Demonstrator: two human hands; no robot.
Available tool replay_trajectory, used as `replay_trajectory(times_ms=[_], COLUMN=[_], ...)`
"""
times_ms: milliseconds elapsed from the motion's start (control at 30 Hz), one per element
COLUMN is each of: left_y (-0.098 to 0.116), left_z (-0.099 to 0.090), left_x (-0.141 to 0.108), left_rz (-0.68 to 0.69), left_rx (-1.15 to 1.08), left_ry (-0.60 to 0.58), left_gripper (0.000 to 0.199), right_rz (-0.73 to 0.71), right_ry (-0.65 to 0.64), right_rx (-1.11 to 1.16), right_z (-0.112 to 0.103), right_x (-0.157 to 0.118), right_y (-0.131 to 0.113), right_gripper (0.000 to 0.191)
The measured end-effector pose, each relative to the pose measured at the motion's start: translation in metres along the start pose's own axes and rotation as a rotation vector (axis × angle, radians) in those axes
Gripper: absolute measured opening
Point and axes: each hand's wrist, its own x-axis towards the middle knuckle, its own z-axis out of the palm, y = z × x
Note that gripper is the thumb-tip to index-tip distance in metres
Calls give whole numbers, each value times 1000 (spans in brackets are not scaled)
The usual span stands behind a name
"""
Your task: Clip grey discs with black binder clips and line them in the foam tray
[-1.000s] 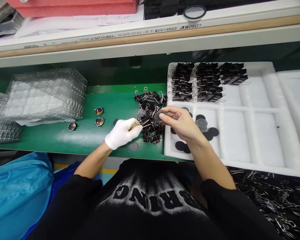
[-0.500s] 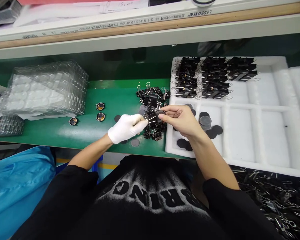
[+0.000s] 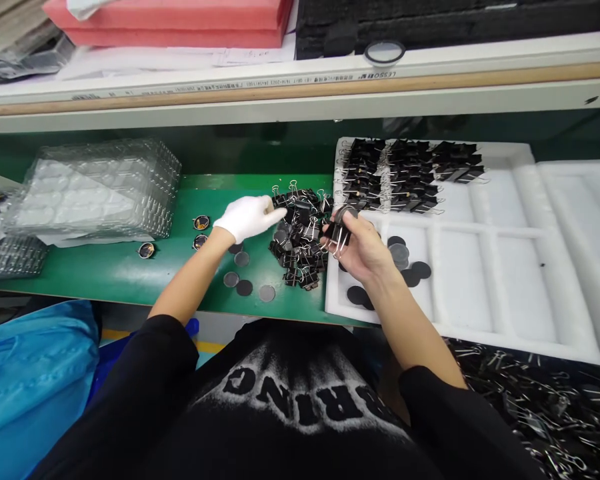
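My left hand, in a white glove, hovers at the left side of a heap of black binder clips. Its thumb and fingers are apart, and nothing shows between them. To the right of that heap, my bare right hand grips a black binder clip with silver wire handles. Dark round discs sit at the top of this clip, under my thumb; how they are clamped is partly hidden. Several loose grey and black discs lie on the green table below my left hand.
A white foam tray holds rows of clips and loose discs. Clear plastic trays are stacked at left, near small round amber-faced pieces. A shelf edge crosses behind; more clips lie at lower right.
My left hand has let go of the binder clip and moved up and left. My right hand now holds the clip with the discs, farther right. The whole view has tilted upward.
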Motion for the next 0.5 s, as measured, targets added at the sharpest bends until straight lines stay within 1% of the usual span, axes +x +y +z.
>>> replay_trajectory(times_ms=[33, 67, 100, 167, 233, 300, 333, 400, 433, 500], left_y=[-1, -1, -2, -7, -14, -23, -29, -44, -53, -74], left_z=[4, 7, 8, 5, -1, -8, -11, -14, -14, -14], left_x=[4, 6, 5, -2, -12, -21, -24, -26, -25, -19], left_rz=[45, 90, 124, 158, 165, 141, 115, 46, 16, -54], left_rx=[30, 53, 67, 46, -67, -253, -346, -473, -504, -496], left_ry=[-45, -61, -45, 34, 105, 117, 95, 12, -41, -146], left_gripper=[43, 41, 40, 40, 42, 45, 46, 46, 45, 42], right_rz=[-2, -3, -1, 9, 21, 31, 36, 35, 24, -6], right_ry=[10, 15, 13, -13, -49, -68, -71, -69, -74, -108], right_rx=[-11, -24, -37, -68, -113, -170, -199, -258, -297, -413], right_z=[1, 1, 2, 4, 5, 8, 10, 15, 19, 30], right_x=[0, 0, 0, -1, -3, -4, -5, -5, -4, 2], right_y=[0, 0, 0, -2, -3, -3, -3, -4, -5, -10], right_gripper=[41, 39, 38, 37, 38, 43, 45, 48, 48, 46])
